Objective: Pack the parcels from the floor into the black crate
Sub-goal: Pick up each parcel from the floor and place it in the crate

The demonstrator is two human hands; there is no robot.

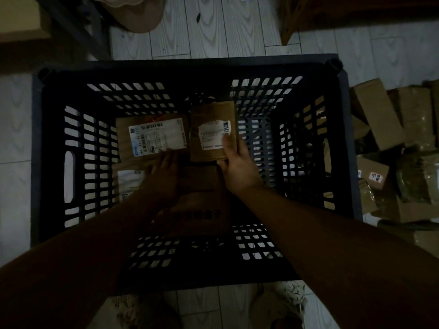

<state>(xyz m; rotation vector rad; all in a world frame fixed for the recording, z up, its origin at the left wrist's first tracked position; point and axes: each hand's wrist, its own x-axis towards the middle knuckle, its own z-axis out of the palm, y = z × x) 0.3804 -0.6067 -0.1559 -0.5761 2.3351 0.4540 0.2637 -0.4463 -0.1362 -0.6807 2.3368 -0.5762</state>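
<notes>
Down inside the black crate point(190, 62), which stands on a pale plank floor point(213, 32), brown cardboard parcels lie with their white shipping labels up. The right hand point(237, 167) grips a small brown parcel point(211, 115) at its near right corner, thumb pressed on the label, close to the slotted far wall and just beside a wider labelled parcel point(152, 136). The left hand point(164, 172) rests at that wider parcel's near edge; it's too dark to tell whether the fingers curl. Another labelled parcel point(129, 184) and a plain box point(202, 200) sit nearer. A heap of parcels point(380, 115) lies on the floor right of the crate
</notes>
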